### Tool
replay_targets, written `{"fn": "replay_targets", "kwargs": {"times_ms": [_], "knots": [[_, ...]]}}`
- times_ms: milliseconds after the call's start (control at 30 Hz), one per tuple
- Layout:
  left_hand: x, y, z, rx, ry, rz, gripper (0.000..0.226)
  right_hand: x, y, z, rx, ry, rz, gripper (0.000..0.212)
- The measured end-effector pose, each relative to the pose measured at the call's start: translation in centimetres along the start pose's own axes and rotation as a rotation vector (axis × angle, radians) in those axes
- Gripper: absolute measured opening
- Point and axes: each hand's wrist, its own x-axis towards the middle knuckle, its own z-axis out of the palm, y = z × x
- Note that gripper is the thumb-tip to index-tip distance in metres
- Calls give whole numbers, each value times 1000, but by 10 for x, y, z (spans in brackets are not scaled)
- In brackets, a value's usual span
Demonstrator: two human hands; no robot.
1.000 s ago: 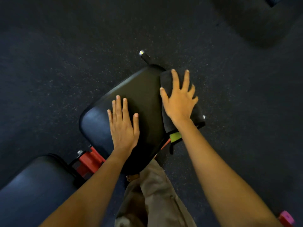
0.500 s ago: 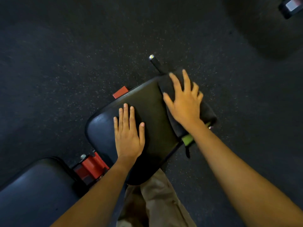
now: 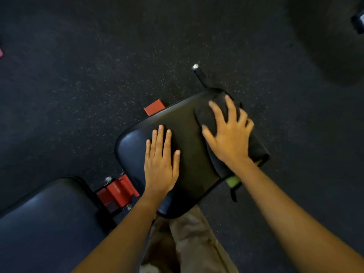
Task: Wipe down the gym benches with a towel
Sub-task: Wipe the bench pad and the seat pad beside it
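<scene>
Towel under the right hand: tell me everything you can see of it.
The towel is a dark, almost black cloth, soft-looking and folded thick. It lies flat on the right side of the black bench pad, reaching its far corner and right edge. The right hand presses on it with spread fingers, covering its middle. The left hand does not touch it.

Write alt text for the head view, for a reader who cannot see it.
The right hand presses a dark towel on a black bench pad, while the left hand lies flat on the pad beside it. A second pad and red frame parts are at lower left, above a dark speckled floor.
</scene>
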Motion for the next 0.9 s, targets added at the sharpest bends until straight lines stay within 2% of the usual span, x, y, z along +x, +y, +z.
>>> {"fn": "replay_targets", "kwargs": {"times_ms": [33,100,200,300,367,433,533,600,667,800,833,900], "knots": [[-2,-2,-1,4,1,-16,55,19,-18,-2,-3,1,37,61],[-7,-8,-3,1,16,-71,55,40,-50,-1,-42,-60,-24,64],[-17,-23,-10,-13,34,-143,55,11,-70,5,-57,-70,-306,66],[-32,-42,-17,-11,43,-182,54,-58,-54,14,-18,-72,-598,65],[-42,-49,-18,-34,37,-206,55,-88,-28,15,-10,-56,-682,65],[-50,-54,-18,-63,36,-242,55,-86,-14,15,-24,-33,-588,64],[-61,-53,-16,-107,33,-281,56,-46,-46,11,3,-14,-160,63],[-67,-52,-15,-128,21,-289,57,-14,-85,10,10,-21,-48,64],[-75,-54,-14,-134,6,-280,57,-7,-114,13,-39,-43,-187,66],[-91,-59,-13,-165,-17,-274,58,-56,-106,21,-107,-56,-712,66],[-95,-59,-13,-170,-14,-275,58,-69,-93,21,-98,-68,-765,66],[-104,-59,-12,-182,-9,-275,58,-82,-70,18,-85,-51,-724,66]]}}
